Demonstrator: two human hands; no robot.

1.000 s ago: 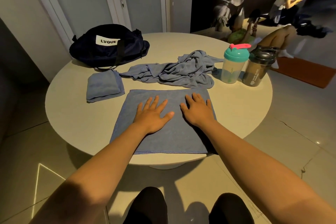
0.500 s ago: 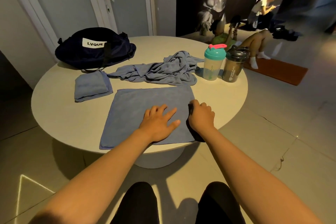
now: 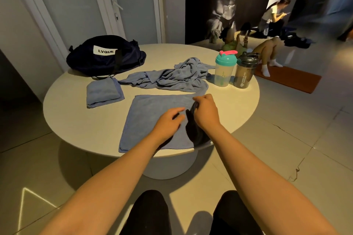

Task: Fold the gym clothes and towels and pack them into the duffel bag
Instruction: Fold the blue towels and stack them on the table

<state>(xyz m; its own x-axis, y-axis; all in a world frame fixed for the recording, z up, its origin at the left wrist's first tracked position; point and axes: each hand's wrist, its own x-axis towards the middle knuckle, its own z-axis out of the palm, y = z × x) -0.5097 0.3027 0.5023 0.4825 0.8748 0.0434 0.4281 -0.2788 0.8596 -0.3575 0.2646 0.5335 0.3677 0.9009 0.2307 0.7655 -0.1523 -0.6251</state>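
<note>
Blue towel point(image 3: 152, 114) spread on the desk point(image 3: 76, 118)
The right hand point(image 3: 207, 112) pinches its right edge with curled fingers; the left hand point(image 3: 168, 123) presses it, fingers relaxed.

Reaches forward with both arms; rests left hand point(image 3: 169, 120) palm-down, fingers relaxed; curls right hand point(image 3: 206, 111), pinching the towel point(image 3: 150, 114) by its edge.

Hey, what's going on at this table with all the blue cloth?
A person is folding towels at a round table. Their right hand grips the right edge of the flat towel and lifts it, while the left hand rests on the cloth. One folded towel lies to the left, a crumpled heap waits behind, and the duffel bag sits at the back left.
</note>
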